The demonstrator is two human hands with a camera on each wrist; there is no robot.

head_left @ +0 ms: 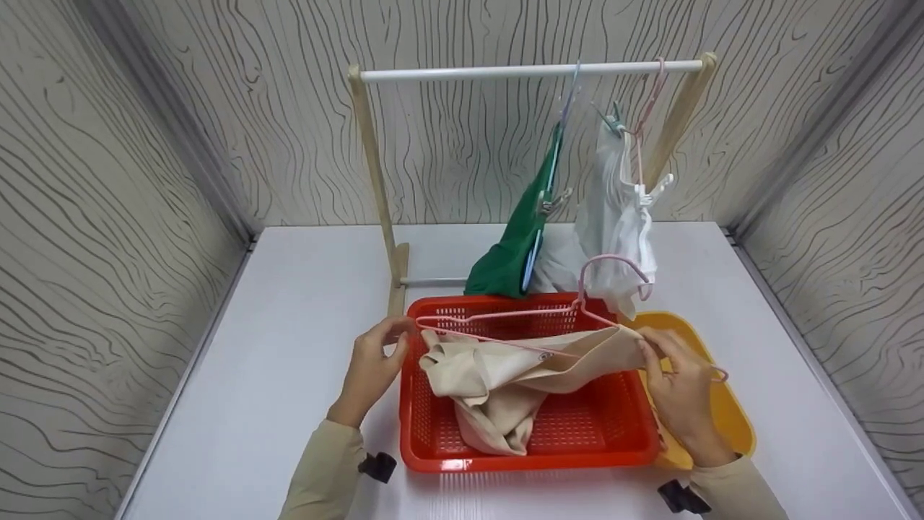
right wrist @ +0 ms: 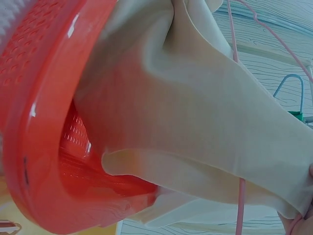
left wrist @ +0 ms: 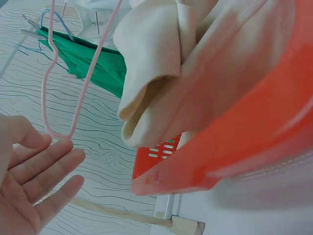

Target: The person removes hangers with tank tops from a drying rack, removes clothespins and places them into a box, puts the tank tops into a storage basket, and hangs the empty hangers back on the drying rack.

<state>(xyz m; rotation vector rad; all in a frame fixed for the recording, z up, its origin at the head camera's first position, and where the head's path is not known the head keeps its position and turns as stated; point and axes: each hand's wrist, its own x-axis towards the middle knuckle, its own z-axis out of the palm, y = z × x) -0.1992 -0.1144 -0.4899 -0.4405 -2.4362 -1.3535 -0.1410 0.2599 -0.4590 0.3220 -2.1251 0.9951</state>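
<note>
A pink clothes hanger spans the top of a red basket, partly inside a beige garment. My left hand is at the hanger's left end. In the left wrist view its fingers are nearly straight, and the hanger's end touches the fingertips. My right hand pinches the garment's edge close to the hanger's right side. The hanger's right end pokes out beyond that hand. Loose folds of the garment hang down into the basket.
Behind the basket stands a rack with a white rail. From it hang a green garment on a blue hanger and white clothing with clothespins. A yellow basket sits at the right, partly behind the red one.
</note>
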